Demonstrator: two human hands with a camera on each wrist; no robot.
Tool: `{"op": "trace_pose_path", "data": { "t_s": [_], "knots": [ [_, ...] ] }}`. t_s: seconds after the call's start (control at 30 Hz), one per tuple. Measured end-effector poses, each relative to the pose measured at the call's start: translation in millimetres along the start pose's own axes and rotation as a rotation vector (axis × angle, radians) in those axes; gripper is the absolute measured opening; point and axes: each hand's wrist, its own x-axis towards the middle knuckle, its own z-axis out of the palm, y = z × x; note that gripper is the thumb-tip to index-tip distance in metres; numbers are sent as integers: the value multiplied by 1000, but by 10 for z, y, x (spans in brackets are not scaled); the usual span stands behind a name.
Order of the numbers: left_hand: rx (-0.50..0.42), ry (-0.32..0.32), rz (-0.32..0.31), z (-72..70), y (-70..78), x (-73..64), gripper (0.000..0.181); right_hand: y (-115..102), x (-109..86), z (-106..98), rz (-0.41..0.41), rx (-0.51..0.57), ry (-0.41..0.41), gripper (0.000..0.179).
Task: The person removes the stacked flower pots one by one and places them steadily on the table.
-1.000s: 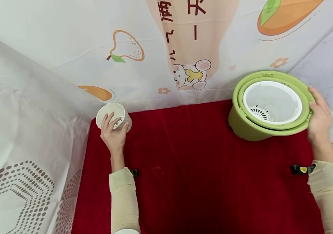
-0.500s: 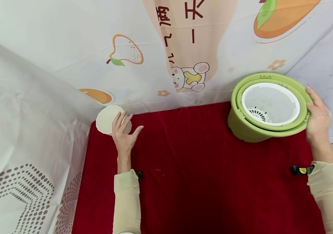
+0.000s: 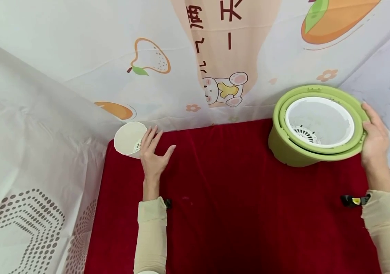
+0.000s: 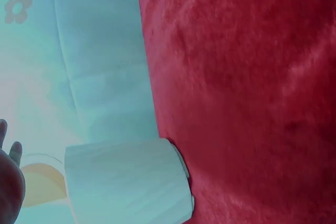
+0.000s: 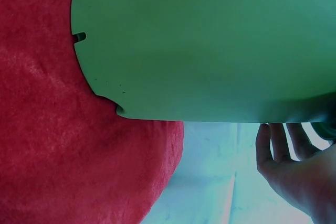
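Observation:
At the back left, a small white flower pot (image 3: 126,139) with holes in its bottom stands on the red cloth. My left hand (image 3: 154,156) is beside its right side, fingers spread and thumb out, holding nothing. In the left wrist view the white pot's side (image 4: 128,182) shows apart from the hand (image 4: 10,187). At the right, a large green flower pot (image 3: 285,152) has another green pot and a white pot (image 3: 325,118) nested in it. My right hand (image 3: 376,142) grips its right rim, thumb on top; fingers (image 5: 280,142) lie against its side in the right wrist view.
Red cloth (image 3: 229,198) covers the table. A white printed curtain (image 3: 167,91) hangs along the back, and white sheets (image 3: 30,152) close off the left and right sides, near both pots.
My left hand has let go of the small white pot and moved right, its fingers spreading. The right hand stays on the green pot's rim, and the pots stand where they were.

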Motion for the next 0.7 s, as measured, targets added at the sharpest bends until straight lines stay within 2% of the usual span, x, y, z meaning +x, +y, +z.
{"op": "trace_pose_path", "data": {
  "t_s": [0.13, 0.37, 0.57, 0.7],
  "knots": [
    [-18, -10, 50, 76, 63, 20, 61, -11, 2, -11, 0, -45, 9, 49],
    [-25, -93, 89, 236, 149, 13, 67, -3, 7, -6, -14, -90, 18, 49],
    [-40, -142, 97, 358, 212, 2, 69, 2, 6, 0, -22, 20, 11, 48],
    [-56, -164, 117, 424, 269, 16, 68, 5, 10, -9, -18, -2, 14, 48]
  ]
}}
